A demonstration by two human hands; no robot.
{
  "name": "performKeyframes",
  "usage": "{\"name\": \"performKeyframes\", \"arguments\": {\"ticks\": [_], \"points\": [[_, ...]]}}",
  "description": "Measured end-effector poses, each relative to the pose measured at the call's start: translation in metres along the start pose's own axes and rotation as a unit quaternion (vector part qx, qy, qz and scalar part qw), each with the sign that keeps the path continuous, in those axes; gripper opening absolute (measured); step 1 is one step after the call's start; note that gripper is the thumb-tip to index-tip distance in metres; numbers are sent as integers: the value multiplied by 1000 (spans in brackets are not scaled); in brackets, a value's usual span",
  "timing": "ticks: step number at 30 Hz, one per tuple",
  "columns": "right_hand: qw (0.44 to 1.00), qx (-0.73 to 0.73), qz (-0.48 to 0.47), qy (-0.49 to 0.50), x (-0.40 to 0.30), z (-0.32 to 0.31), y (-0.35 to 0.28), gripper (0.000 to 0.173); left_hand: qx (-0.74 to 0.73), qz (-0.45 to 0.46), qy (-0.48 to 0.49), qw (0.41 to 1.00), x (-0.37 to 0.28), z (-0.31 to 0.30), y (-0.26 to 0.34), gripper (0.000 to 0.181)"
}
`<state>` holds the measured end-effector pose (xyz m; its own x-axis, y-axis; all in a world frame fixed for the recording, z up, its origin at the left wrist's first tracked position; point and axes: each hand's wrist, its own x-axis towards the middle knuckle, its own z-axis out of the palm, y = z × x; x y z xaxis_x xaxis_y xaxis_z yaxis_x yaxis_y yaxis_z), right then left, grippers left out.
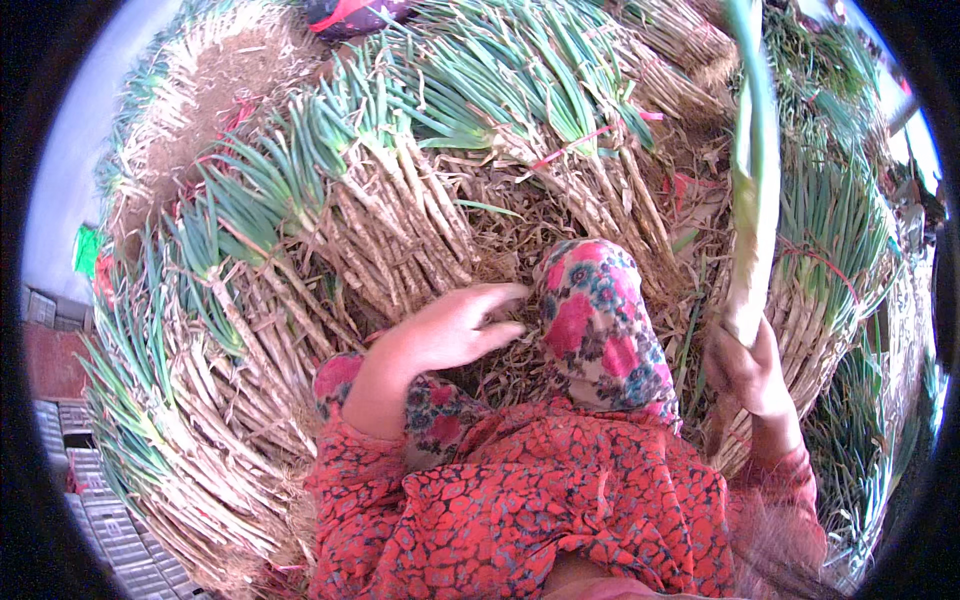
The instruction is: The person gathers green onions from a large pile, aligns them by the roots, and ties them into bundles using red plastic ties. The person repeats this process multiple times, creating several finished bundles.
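My right hand (750, 367) grips the lower white shank of a large green onion (756, 225), which stands nearly upright with its green top rising past the upper edge of view. With fingers apart, my left hand (465, 322) hovers slightly blurred beside my knee in floral trousers (600, 322) and holds nothing. Ahead of the left hand lies a row of unbundled green onions (390, 217), their leaves pointing away from me. Another pile of green onions (547, 112) lies beyond my knee, with a pink tie (574, 146) across it.
Dry husks (502, 217) litter the ground between the piles. More onions (202, 450) spread along my left, and a tied bundle (825, 247) stands at my right. Grey crates (112, 517) line the far left. A dark bag with red trim (356, 16) lies at the top.
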<state>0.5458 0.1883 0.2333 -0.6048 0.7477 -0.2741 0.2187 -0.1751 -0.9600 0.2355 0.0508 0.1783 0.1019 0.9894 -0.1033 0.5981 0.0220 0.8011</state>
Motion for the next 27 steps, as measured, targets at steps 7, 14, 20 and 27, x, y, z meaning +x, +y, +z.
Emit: {"name": "performKeyframes", "arguments": {"ticks": [7, 14, 20, 27], "points": [[873, -239, -415, -88, 40, 153, -1, 57, -275, 81, 270, 919, -5, 38, 60, 42], [768, -294, -544, -167, 56, 157, 10, 43, -331, -99, 609, 714, -103, -44, 24, 34], [862, -367, -349, 20, 131, 65, 64, 23, -170, -184, 740, 624, -216, -164, -42, 32], [853, -519, -43, -11, 222, -36, 207, 34, 25, -356, 547, 757, -426, -225, -209, 53]]}}
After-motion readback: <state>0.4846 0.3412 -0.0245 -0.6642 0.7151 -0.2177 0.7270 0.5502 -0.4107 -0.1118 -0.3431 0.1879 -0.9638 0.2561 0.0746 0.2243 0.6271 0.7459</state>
